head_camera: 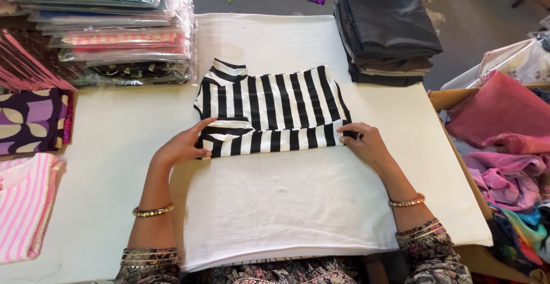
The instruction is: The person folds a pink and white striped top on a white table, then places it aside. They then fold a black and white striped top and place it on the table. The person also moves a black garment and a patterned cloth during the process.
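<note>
While striped top (274, 111) lies folded on desk (114, 164), we press left hand (182, 145) flat, fingers open; right hand (362, 139) fingers pinch hem corner. Soft, light, limp cloth; best held at edges.

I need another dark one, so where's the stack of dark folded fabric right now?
The dark stack sits at the table's far right corner, just beyond the striped top.
</note>
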